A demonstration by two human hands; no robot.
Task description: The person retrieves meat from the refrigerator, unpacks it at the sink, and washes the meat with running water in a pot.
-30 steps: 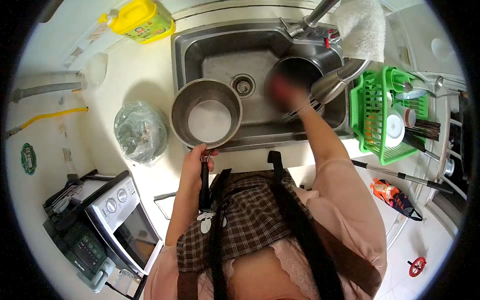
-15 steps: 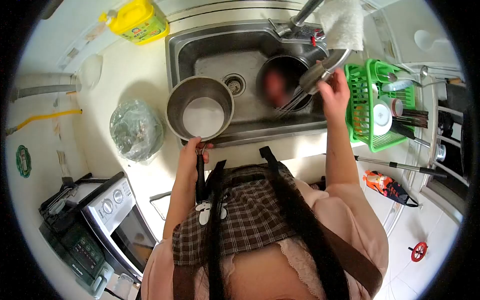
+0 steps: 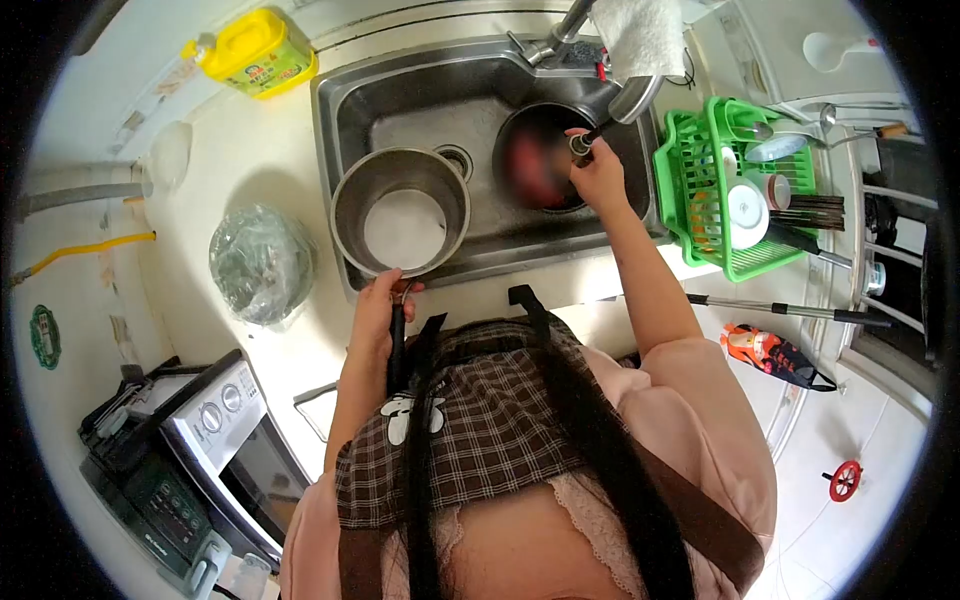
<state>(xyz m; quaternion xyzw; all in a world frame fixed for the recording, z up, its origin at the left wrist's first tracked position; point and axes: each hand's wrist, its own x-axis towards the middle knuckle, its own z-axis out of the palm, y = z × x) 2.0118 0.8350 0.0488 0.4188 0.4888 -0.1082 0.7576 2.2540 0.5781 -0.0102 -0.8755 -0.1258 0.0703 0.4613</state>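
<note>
My left hand (image 3: pixel 378 312) is wrapped round the black handle of a metal pot (image 3: pixel 402 215), held over the left front edge of the steel sink (image 3: pixel 410 110). The pot's bottom looks pale. My right hand (image 3: pixel 598 172) grips the spray head (image 3: pixel 580 146), which hangs on a dark hose from the curved faucet (image 3: pixel 637 98). It is over a dark round pot (image 3: pixel 555 112) in the sink's right part. Something red and blurred (image 3: pixel 533 168) lies in that dark pot; I cannot make out what it is.
A yellow jug (image 3: pixel 262 58) stands at the back left, and a bag-lined container (image 3: pixel 262 265) is left of the sink. A white cloth (image 3: pixel 640 38) hangs over the faucet. The green dish rack (image 3: pixel 735 262) holds bowls and utensils. An oven (image 3: pixel 235 440) is at lower left.
My right hand moved from over the dark pot to the faucet and now holds the spray head, pulled out and left. Water streams seen earlier no longer show. The view has shifted slightly.
</note>
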